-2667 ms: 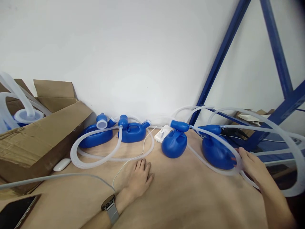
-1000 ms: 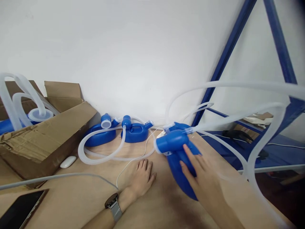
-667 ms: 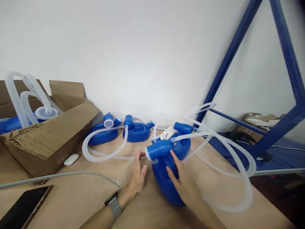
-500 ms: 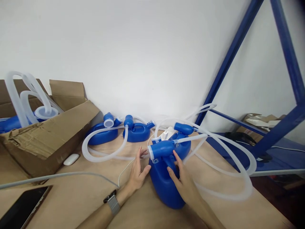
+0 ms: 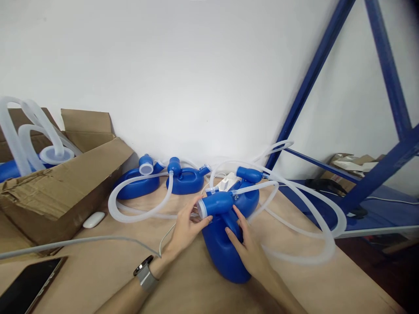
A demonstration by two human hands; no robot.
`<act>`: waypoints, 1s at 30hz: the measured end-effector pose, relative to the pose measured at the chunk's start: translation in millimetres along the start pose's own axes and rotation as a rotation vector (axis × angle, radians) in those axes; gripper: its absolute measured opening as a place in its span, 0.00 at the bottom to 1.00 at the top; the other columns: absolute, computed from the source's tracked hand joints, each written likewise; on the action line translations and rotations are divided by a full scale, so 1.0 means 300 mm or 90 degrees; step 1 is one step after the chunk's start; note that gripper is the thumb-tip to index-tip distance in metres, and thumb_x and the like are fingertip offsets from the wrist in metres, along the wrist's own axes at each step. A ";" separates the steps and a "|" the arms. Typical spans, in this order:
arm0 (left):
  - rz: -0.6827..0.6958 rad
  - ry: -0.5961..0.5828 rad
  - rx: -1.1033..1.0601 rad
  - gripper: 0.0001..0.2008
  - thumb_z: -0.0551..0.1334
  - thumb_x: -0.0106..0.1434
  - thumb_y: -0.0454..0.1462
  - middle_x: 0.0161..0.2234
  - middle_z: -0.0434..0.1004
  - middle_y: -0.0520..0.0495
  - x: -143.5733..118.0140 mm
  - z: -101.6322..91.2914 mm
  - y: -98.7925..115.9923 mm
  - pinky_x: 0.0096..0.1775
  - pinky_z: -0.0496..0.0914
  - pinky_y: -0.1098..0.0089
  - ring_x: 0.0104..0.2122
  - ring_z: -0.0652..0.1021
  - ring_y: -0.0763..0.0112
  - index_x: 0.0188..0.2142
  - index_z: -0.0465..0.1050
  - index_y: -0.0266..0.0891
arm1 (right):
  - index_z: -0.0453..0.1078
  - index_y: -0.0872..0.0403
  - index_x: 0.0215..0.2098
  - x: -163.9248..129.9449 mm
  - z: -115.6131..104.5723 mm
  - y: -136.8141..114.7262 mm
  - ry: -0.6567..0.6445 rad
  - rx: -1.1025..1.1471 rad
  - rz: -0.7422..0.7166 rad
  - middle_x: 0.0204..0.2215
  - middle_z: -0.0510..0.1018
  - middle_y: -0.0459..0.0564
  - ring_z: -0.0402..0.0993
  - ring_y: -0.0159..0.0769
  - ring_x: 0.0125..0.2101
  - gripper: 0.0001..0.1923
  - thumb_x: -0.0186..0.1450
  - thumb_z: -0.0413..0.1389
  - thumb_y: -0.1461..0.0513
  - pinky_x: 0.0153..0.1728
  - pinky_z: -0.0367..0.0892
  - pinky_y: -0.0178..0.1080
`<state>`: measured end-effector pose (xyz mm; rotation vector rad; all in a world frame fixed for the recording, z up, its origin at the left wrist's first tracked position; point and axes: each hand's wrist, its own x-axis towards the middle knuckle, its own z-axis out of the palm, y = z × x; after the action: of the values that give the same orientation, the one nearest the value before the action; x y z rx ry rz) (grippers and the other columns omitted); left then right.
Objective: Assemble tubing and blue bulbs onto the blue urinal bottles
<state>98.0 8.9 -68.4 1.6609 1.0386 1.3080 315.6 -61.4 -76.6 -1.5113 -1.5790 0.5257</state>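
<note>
A blue plastic urinal bottle [image 5: 225,257] stands on the table in front of me. Its blue receiving cup [image 5: 218,204], with a translucent rim, lies tilted across the bottle's top. My left hand [image 5: 188,224] holds the cup's rim end, thumb in front and fingers partly hidden behind. At the bottle's handle is my right hand [image 5: 247,244], with index finger and thumb on either side of it; the other fingers are partly hidden. A translucent corrugated hose [image 5: 258,188] runs from the cup's narrow end to the right.
Similar blue bottles [image 5: 185,184] with hoses stand along the wall. At left are an open cardboard box [image 5: 75,183] with more hoses, a white mouse [image 5: 94,220], a phone [image 5: 29,283] and a grey cable [image 5: 98,238]. A blue metal frame [image 5: 307,83] rises at right.
My left hand has moved in from beside the cup and closed on its rim end. My right hand stays at the handle. The whole view has shifted slightly.
</note>
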 end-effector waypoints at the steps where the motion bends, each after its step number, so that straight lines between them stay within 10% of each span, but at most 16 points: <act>1: -0.002 0.020 -0.002 0.32 0.71 0.59 0.46 0.50 0.76 0.44 0.003 -0.018 -0.005 0.35 0.77 0.68 0.40 0.78 0.63 0.62 0.69 0.46 | 0.51 0.44 0.74 0.006 -0.010 0.008 0.009 -0.004 0.010 0.69 0.65 0.54 0.64 0.51 0.67 0.35 0.74 0.49 0.44 0.66 0.60 0.57; 7: -0.080 0.068 -0.052 0.37 0.71 0.59 0.49 0.47 0.76 0.45 -0.005 -0.124 -0.029 0.33 0.76 0.68 0.36 0.79 0.65 0.64 0.63 0.45 | 0.50 0.48 0.75 0.049 -0.080 0.074 0.043 -0.148 0.003 0.58 0.73 0.60 0.74 0.53 0.57 0.38 0.73 0.48 0.42 0.57 0.72 0.57; 12: -0.075 0.018 0.015 0.34 0.71 0.59 0.47 0.47 0.78 0.43 -0.070 -0.149 -0.044 0.35 0.76 0.67 0.38 0.81 0.63 0.62 0.65 0.43 | 0.58 0.46 0.72 0.017 -0.063 0.015 0.219 -0.393 -0.370 0.56 0.72 0.62 0.73 0.58 0.57 0.32 0.72 0.58 0.54 0.54 0.72 0.60; 15: -0.015 -0.024 0.076 0.30 0.71 0.59 0.46 0.49 0.79 0.42 -0.110 -0.143 -0.048 0.34 0.76 0.66 0.39 0.81 0.61 0.58 0.67 0.43 | 0.59 0.39 0.71 0.010 -0.031 -0.092 0.107 -0.483 -0.557 0.60 0.73 0.58 0.67 0.57 0.64 0.34 0.70 0.60 0.63 0.60 0.66 0.61; 21: 0.128 -0.059 0.125 0.25 0.73 0.57 0.46 0.46 0.82 0.44 -0.113 -0.151 -0.032 0.34 0.80 0.65 0.33 0.83 0.64 0.51 0.70 0.44 | 0.67 0.51 0.66 0.134 0.016 -0.244 -0.070 -0.513 -0.575 0.58 0.76 0.62 0.70 0.59 0.60 0.38 0.61 0.71 0.55 0.60 0.65 0.59; 30: 0.151 -0.022 0.156 0.31 0.77 0.50 0.49 0.40 0.83 0.45 -0.013 -0.216 0.066 0.32 0.81 0.64 0.31 0.83 0.63 0.49 0.72 0.42 | 0.75 0.50 0.54 0.238 -0.007 -0.326 -0.103 -0.460 -0.499 0.47 0.81 0.55 0.76 0.47 0.43 0.32 0.57 0.69 0.45 0.38 0.66 0.42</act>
<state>36.7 3.2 -40.0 2.0355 1.0384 1.3365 267.8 -11.2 22.7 -1.1690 -2.4574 -0.4245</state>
